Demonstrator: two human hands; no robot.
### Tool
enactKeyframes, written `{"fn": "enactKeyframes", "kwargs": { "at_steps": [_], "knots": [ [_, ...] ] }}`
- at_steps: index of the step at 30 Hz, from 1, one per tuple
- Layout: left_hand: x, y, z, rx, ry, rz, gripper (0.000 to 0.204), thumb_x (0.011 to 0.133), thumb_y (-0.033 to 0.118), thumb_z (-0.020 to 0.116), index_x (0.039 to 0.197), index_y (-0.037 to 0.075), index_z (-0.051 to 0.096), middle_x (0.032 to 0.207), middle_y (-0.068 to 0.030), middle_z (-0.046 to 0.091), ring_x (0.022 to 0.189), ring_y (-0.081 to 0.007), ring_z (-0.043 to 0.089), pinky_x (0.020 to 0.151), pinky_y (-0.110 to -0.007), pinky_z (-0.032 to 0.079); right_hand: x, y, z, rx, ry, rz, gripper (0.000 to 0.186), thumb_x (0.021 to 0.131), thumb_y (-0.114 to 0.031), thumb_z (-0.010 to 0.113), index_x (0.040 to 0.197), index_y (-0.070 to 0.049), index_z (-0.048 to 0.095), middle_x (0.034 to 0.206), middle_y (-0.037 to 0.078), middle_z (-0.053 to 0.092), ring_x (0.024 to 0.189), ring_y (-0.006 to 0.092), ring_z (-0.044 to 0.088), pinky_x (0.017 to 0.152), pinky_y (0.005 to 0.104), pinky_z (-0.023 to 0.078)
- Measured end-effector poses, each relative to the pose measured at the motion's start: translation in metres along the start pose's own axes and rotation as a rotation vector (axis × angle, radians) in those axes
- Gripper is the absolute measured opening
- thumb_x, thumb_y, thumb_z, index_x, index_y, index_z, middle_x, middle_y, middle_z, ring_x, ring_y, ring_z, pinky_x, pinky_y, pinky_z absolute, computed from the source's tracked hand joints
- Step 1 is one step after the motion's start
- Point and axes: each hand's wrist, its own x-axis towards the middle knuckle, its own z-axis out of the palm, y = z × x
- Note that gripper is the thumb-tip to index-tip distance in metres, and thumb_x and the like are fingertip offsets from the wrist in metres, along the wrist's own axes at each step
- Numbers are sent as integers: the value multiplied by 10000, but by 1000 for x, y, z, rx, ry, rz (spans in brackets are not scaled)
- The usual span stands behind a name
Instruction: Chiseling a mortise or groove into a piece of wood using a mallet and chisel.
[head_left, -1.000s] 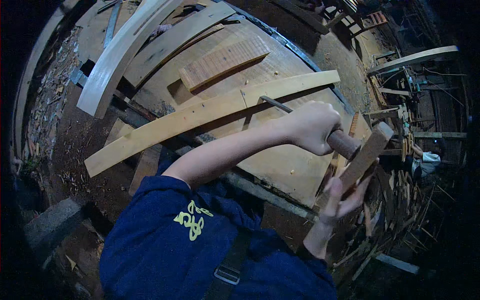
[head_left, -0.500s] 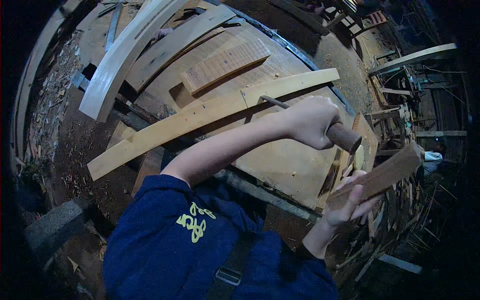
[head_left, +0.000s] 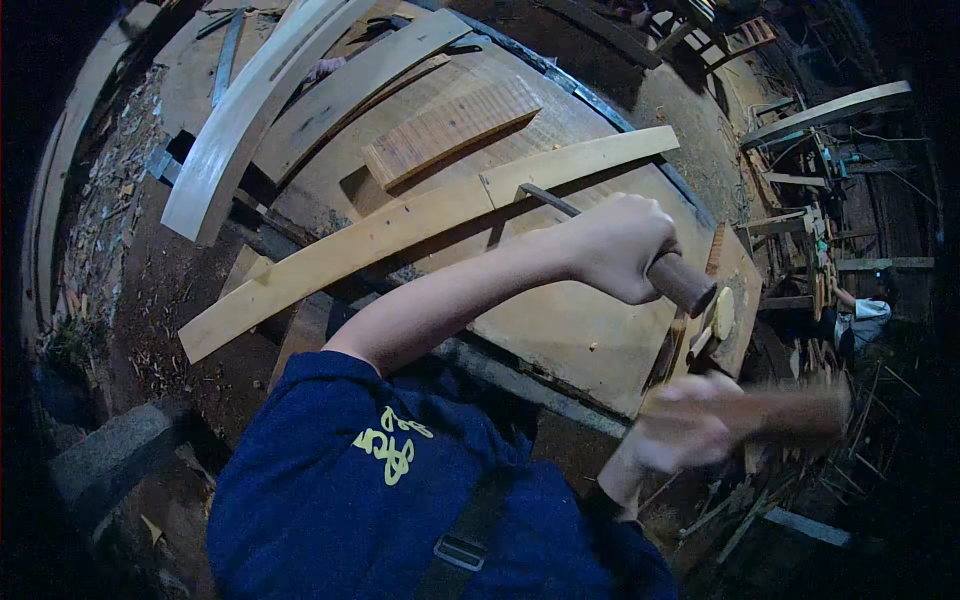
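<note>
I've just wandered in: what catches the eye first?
The long pale curved board across the middle and, right of centre, a round-handled metal tool clenched in the left hand. At lower right, the right hand grips a brown wooden block, both blurred. A whitish curved beam stands out upper left.

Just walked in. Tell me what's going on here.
A person's left hand grips the handle of a chisel-like tool, its blade tip appearing to meet a long curved board lying across a wooden bench top. The right hand, blurred, holds a brown wooden block, apart from the handle's end. A striped plank lies beyond the board.
</note>
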Motion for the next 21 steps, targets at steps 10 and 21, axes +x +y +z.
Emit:
{"fn": "enactKeyframes", "kwargs": {
  "at_steps": [10, 21],
  "knots": [
    [2, -7, 0, 65, -14, -18, 146, 576, 179, 663, 673, 72, 644, 643, -178, 606, 644, -379, 602, 572, -431, 469, 3, 20, 1, -347, 310, -196, 546, 847, -170, 647, 1310, -7, 408, 980, 112, 528, 687, 155, 522, 617, 277, 447],
    [5, -9, -8, 32, -4, -7, 137, 581, 189, 648, 628, 62, 625, 630, -193, 600, 640, -395, 606, 580, -456, 480, 14, 22, -31, -1383, 312, -97, 613, 802, -144, 694, 1324, -60, 384, 1120, 124, 519, 979, 200, 556, 765, 399, 483]
  ]
}}
